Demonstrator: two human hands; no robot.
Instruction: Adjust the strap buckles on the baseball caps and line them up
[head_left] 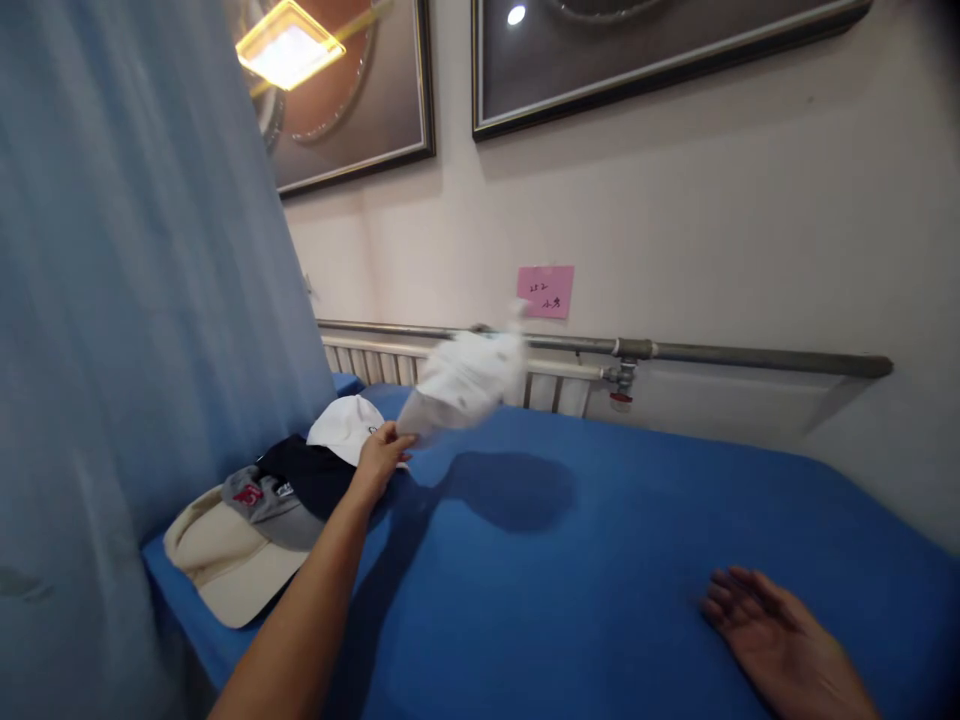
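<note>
A white baseball cap (pixel 469 375), smeared by motion, hangs in the air above the blue-covered table (pixel 540 600). My left hand (pixel 381 458) pinches it by the brim, and its shadow falls on the cover below. Beside that hand several caps lie overlapping at the table's left: another white cap (pixel 341 425), a black cap (pixel 304 475), a grey cap (pixel 274 515) with a red patch, and a beige cap (pixel 225 555) in front. Over the right part of the table my right hand (pixel 772 630) is palm up with fingers loosely curled, holding nothing.
A light blue curtain (pixel 112 300) hangs along the left side. Behind the table run a metal pipe (pixel 720 354) with a red-handled valve (pixel 621 398) and a white radiator (pixel 551 392). A pink note (pixel 546 292) is stuck to the wall, below framed pictures (pixel 645 70).
</note>
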